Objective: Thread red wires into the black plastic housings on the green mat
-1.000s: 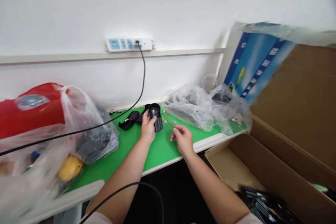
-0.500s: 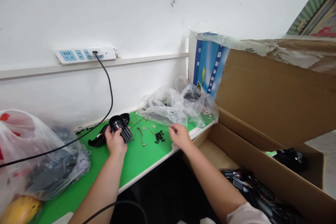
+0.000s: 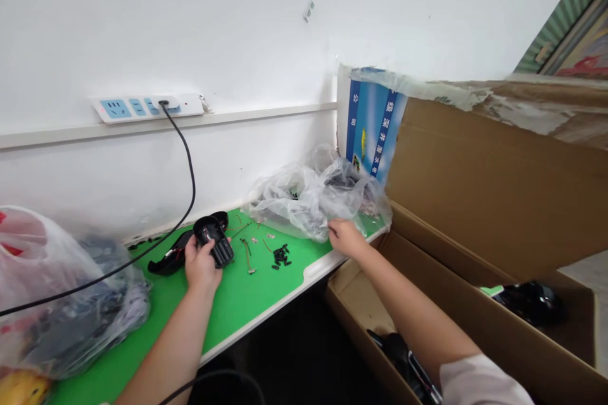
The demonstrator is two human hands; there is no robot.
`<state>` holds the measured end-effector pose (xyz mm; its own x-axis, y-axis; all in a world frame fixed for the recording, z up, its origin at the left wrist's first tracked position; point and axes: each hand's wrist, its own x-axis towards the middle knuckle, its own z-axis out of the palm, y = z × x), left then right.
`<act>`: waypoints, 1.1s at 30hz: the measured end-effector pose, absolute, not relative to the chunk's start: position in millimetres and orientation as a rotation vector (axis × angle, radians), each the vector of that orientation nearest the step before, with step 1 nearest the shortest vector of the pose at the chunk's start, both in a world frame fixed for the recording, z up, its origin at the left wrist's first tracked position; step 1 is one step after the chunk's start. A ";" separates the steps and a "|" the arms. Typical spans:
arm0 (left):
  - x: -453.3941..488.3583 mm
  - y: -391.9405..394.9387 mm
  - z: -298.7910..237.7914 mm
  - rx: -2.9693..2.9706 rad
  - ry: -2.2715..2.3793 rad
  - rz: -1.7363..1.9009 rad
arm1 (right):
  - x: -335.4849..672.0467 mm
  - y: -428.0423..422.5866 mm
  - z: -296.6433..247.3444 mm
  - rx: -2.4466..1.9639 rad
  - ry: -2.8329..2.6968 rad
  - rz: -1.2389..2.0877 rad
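Note:
My left hand [image 3: 203,266] is wrapped round a black plastic housing [image 3: 219,248] with a round cup-shaped end and a ribbed lower part. Behind it on the green tabletop [image 3: 266,294] lie more black curved shells [image 3: 173,254], one with thin wires. At the bench's front edge, my right hand [image 3: 348,238] has its fingers pinched at the edge of a clear plastic bag [image 3: 304,205]; the fingertips are partly hidden. Between the hands are a small heap of black parts [image 3: 281,256] and a thin wired piece [image 3: 248,259].
To the right stands a large open cardboard box [image 3: 475,202] holding black glossy parts [image 3: 408,361]. A full plastic bag [image 3: 80,304] sits at left beside a yellow object [image 3: 23,387]. A black cable [image 3: 192,183] hangs from the power strip [image 3: 147,107] across the bench.
My right hand has moved right and come to the plastic bag's edge. My left hand keeps the black housing, and the view has shifted slightly.

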<state>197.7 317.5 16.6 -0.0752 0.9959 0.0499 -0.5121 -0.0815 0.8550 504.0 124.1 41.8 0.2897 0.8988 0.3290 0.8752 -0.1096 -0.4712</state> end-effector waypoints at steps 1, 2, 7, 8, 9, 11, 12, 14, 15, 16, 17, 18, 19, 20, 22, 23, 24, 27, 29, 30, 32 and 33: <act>197.2 317.5 16.7 0.818 0.807 1.506 | 501.0 126.2 47.3 -1.951 -1.566 0.013; 197.0 317.7 16.9 0.818 0.809 1.501 | 500.5 128.0 53.5 -1.923 -1.536 -0.003; 198.7 322.0 19.2 0.784 0.829 1.491 | 519.8 133.1 74.8 -1.926 -1.487 0.221; 199.3 323.0 19.7 0.770 0.833 1.491 | 521.9 133.6 74.4 -1.936 -1.521 0.258; 199.8 323.7 20.2 0.756 0.840 1.490 | 521.6 134.1 72.3 -1.935 -1.556 0.283; 200.6 324.1 21.3 0.727 0.860 1.487 | 513.6 135.4 64.7 -1.913 -1.602 0.320; 200.9 323.5 22.1 0.713 0.863 1.482 | 506.3 136.5 60.0 -1.894 -1.615 0.339; 200.9 320.6 24.3 0.694 0.835 1.460 | 488.1 140.3 50.4 -1.842 -1.617 0.376; 200.7 318.4 25.8 0.695 0.801 1.443 | 478.5 143.1 46.0 -1.812 -1.609 0.392; 200.2 315.9 27.4 0.702 0.758 1.422 | 469.3 146.3 41.8 -1.779 -1.598 0.403; 199.5 313.3 29.0 0.714 0.711 1.395 | 461.0 149.8 37.9 -1.745 -1.589 0.406; 198.7 310.9 30.6 0.725 0.669 1.370 | 453.9 153.5 34.1 -1.714 -1.583 0.396; 197.8 308.8 32.0 0.731 0.635 1.343 | 448.2 157.1 30.4 -1.689 -1.583 0.378; 196.9 307.0 33.1 0.732 0.611 1.316 | 443.9 160.2 26.8 -1.668 -1.587 0.359; 195.3 304.9 34.5 0.721 0.590 1.267 | 439.3 164.6 19.8 -1.644 -1.603 0.330; 194.8 304.5 34.8 0.712 0.588 1.249 | 438.6 165.6 16.6 -1.639 -1.615 0.325; 194.5 304.3 35.0 0.703 0.586 1.239 | 438.8 165.8 13.8 -1.636 -1.626 0.324; 194.7 304.7 35.4 0.685 0.581 1.231 | 441.7 162.9 7.9 -1.635 -1.646 0.325; 195.2 305.0 35.4 0.684 0.576 1.227 | 443.8 160.0 6.2 -1.629 -1.658 0.323; 195.5 305.0 35.3 0.685 0.574 1.225 | 444.5 158.8 5.8 -1.624 -1.663 0.321; 195.6 304.9 34.9 0.683 0.576 1.226 | 445.1 157.2 5.9 -1.610 -1.670 0.310; 195.5 304.8 34.6 0.682 0.582 1.227 | 445.0 156.8 6.2 -1.607 -1.667 0.301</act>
